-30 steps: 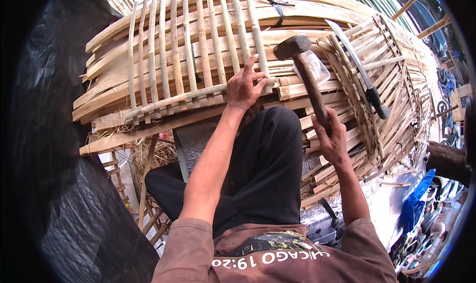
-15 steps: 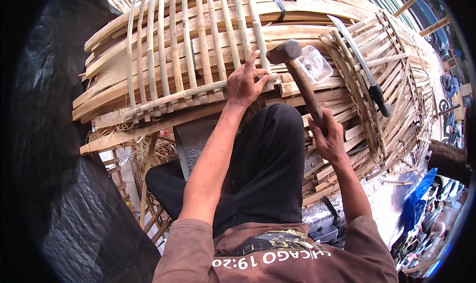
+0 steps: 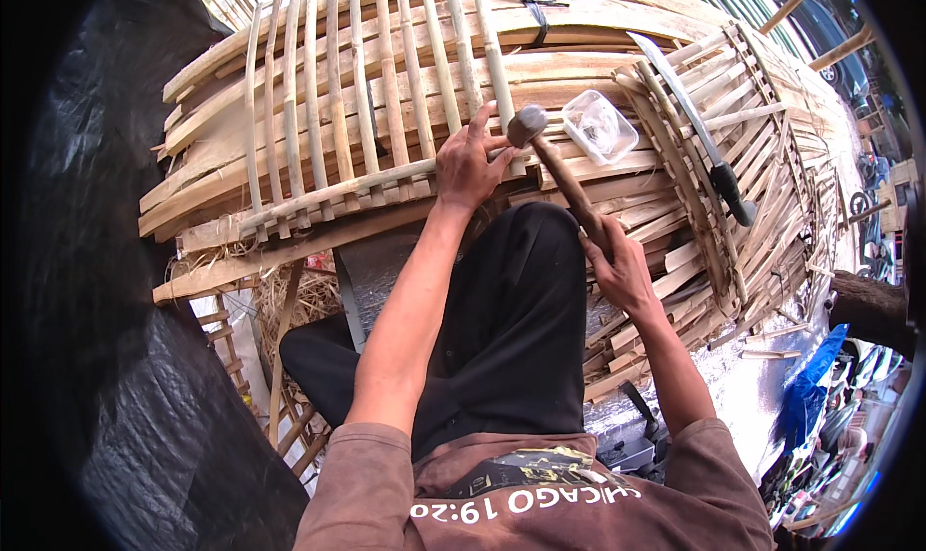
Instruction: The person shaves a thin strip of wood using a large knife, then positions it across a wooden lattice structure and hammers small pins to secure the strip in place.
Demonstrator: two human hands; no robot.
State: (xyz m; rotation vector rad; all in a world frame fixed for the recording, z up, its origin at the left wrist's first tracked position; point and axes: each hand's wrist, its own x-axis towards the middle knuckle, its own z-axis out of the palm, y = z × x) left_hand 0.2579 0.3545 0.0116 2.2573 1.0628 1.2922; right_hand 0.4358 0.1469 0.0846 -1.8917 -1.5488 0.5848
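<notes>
My right hand (image 3: 622,266) is closed round the wooden handle of a hammer (image 3: 569,184). The hammer's metal head is down beside the fingertips of my left hand (image 3: 470,165). That hand lies over the right end of a bamboo crosspiece (image 3: 338,186), where it meets the rightmost bamboo slat (image 3: 490,54). Its thumb and a finger are pinched together near the joint, another finger pointing forward along the slat; whatever they pinch is too small to make out. Several slats run side by side away from me, their near ends at the crosspiece.
A clear plastic tub (image 3: 600,128) with small contents sits right of the hammer. Beyond it a long knife with a black handle (image 3: 728,184) lies on stacked bamboo strips (image 3: 762,126). Black plastic sheeting (image 3: 145,358) hangs at the left. My bent knee (image 3: 531,261) is below the work.
The hammer has swung down and left, its head now close beside my left fingertips. My right hand moved slightly left with it. My left hand stays at the joint.
</notes>
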